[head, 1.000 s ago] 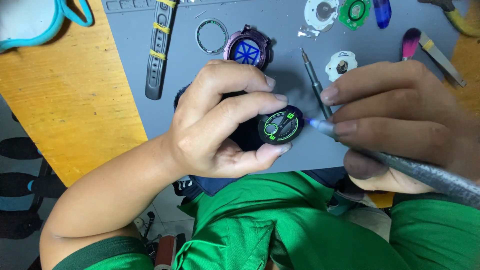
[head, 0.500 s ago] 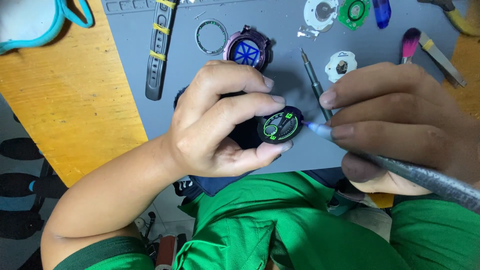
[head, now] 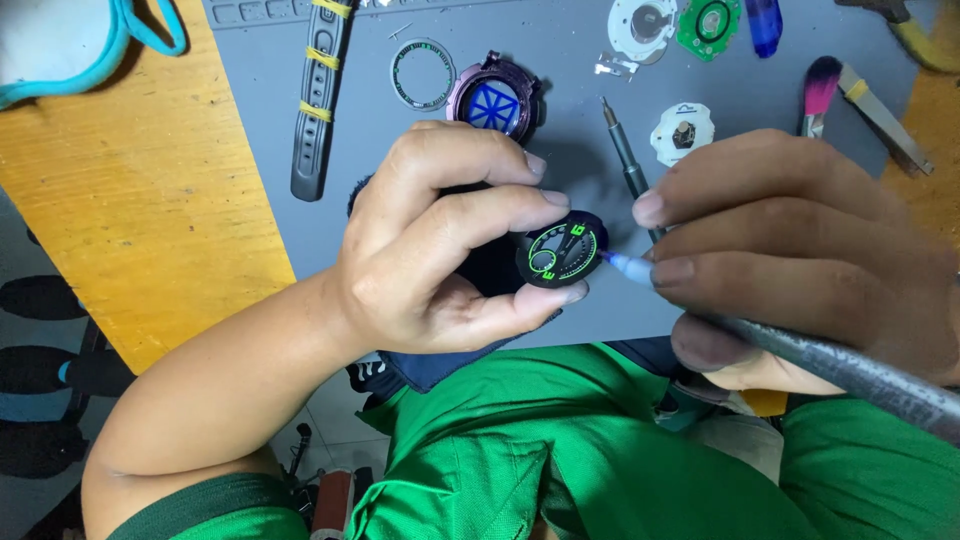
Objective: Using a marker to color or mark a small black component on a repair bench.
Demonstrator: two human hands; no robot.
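The left hand (head: pixel 430 250) pinches a round black watch dial (head: pixel 562 250) with green marks between thumb and fingers, above the near edge of the grey mat (head: pixel 560 170). The right hand (head: pixel 800 250) grips a dark pen-like tool (head: pixel 800 350), its pale blue tip touching the dial's right rim. One strap (head: pixel 318 100), one thin ring (head: pixel 422 74), one purple case (head: pixel 494 100) and one screwdriver (head: pixel 625 160) lie beyond, with bare mat between them. Left of the mat runs the yellow surface (head: pixel 130 200).

On my grey mat (head: pixel 420 180): black rubber strap with yellow loops (head: pixel 318 100), purple watch case (head: pixel 493 102), thin bezel ring (head: pixel 422 74), green circuit board (head: pixel 708 24).
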